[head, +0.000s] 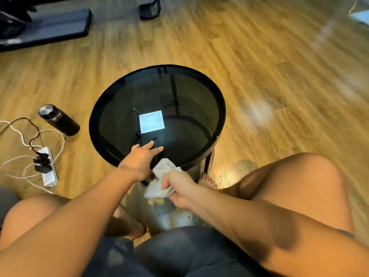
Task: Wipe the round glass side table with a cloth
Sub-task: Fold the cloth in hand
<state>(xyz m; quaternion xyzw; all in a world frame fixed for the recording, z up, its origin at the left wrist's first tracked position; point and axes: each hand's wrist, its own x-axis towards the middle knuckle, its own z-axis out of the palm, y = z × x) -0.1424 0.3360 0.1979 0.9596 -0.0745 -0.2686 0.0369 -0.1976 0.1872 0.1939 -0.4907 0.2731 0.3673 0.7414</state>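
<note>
A round side table (pixel 199 92) with a dark smoked-glass top and a black metal rim stands on the wood floor in front of my knees. A bright square of light reflects in the middle of the glass. My left hand (pixel 139 159) lies flat on the near edge of the glass, fingers spread and empty. My right hand (pixel 177 188) sits just off the near rim, shut on a crumpled white cloth (pixel 159 181). The cloth hangs at the table's edge between my two hands.
A black bottle (pixel 59 119) lies on the floor left of the table. Beside it a white power strip (pixel 48 166) trails white and black cables. A dark mat (pixel 46 27) and a black furniture foot (pixel 149 9) sit farther back. My bare knees flank the table.
</note>
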